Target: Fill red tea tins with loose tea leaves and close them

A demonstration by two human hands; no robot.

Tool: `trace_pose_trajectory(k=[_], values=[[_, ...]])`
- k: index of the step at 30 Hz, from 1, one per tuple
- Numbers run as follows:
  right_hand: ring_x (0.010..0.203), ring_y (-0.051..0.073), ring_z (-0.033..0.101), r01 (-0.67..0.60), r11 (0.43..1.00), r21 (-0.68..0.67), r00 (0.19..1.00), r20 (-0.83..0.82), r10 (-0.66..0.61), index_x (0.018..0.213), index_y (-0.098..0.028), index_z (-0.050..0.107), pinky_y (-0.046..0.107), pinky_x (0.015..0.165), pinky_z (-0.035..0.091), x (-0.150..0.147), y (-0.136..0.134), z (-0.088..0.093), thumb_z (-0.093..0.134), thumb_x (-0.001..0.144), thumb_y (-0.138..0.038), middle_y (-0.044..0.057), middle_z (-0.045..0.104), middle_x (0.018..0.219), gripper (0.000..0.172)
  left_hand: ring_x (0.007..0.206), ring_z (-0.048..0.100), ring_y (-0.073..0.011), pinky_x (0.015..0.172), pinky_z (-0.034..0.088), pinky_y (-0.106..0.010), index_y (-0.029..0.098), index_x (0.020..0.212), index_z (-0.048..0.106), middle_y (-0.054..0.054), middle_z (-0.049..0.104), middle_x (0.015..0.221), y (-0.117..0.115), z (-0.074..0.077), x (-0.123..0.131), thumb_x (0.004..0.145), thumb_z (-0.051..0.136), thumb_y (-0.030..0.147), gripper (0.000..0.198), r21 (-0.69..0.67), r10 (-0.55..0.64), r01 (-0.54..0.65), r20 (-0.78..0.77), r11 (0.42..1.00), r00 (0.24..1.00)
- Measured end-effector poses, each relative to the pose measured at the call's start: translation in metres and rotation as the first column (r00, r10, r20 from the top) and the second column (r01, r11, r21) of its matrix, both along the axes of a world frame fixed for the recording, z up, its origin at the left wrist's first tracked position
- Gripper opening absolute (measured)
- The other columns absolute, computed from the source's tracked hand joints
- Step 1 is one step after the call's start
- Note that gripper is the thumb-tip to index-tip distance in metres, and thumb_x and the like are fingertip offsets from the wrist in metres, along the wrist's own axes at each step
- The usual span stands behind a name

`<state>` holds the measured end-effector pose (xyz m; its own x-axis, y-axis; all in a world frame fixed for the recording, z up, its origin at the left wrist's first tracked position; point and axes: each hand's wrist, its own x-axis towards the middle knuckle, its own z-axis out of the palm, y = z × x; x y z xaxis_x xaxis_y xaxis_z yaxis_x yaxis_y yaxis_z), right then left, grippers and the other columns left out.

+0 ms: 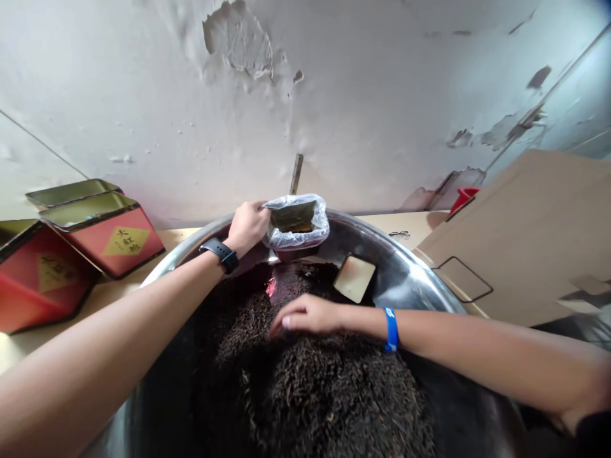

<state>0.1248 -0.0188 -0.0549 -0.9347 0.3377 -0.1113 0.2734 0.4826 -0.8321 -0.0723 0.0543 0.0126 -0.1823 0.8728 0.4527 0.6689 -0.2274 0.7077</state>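
Head view: a person works with both bare hands at a large metal bowl [432,277] heaped with dried dark leaves [344,394]. What is in the left hand [249,228]?

The left hand, a black watch [219,254] at its wrist, pinches the rim of a tin [296,253] lined with a clear plastic bag [321,236]. The tin is at the far side of the bowl, its mouth open.

And the right hand [310,313]?

It is low over the leaves near the middle of the bowl, fingers curled downward, a blue band [391,329] on the wrist. Whether it grips any leaves, I cannot tell; the fingertips are blurred and partly hidden.

What lies around them?

A pale rectangular piece [354,280] rests tilted in the bowl, right of the tin. Red tins [126,245] with yellow diamond labels stand at left, a cardboard box [534,235] at right, and a wall [143,76] with peeling paint behind.
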Motion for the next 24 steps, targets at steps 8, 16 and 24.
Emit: trace_pose_trajectory(k=[8,16,24], values=[[0.133,0.026,0.033,0.343,0.872,0.35,0.917,0.077,-0.391,0.132,-0.013,0.047,0.044,0.112,0.019,0.05,0.098,-0.047,0.045,0.086,-0.025,0.012,0.041,0.141,0.048,0.057,0.048,-0.0144,0.052,0.033,-0.023,0.011,0.079,0.068,-0.003,0.058,0.061,0.001,-0.001,-0.006,0.071,0.038,0.026,0.034,0.039,-0.006,0.005,0.022,0.999,1.0],[0.13,0.02,0.037,0.308,0.922,0.236,0.928,0.138,-0.346,0.133,-0.014,0.046,0.037,0.112,0.025,0.043,0.059,-0.066,0.038,0.091,-0.03,0.007,0.043,0.14,0.046,0.057,0.05,-0.0146,0.052,0.033,-0.023,0.01,0.082,0.068,-0.004,0.061,0.064,0.0,-0.003,-0.003,0.071,0.038,0.027,0.036,0.021,-0.019,0.018,0.033,1.0,0.999],[0.117,0.023,0.052,0.253,0.956,0.151,0.949,0.156,-0.275,0.121,-0.015,0.06,0.036,0.105,0.036,0.035,0.022,-0.046,0.049,0.083,-0.024,0.007,0.057,0.127,0.041,0.065,0.053,-0.0164,0.055,0.036,-0.022,0.011,0.083,0.068,-0.005,0.064,0.07,0.001,-0.007,0.001,0.073,0.038,0.029,0.036,0.018,-0.088,0.087,0.068,0.996,0.994]])
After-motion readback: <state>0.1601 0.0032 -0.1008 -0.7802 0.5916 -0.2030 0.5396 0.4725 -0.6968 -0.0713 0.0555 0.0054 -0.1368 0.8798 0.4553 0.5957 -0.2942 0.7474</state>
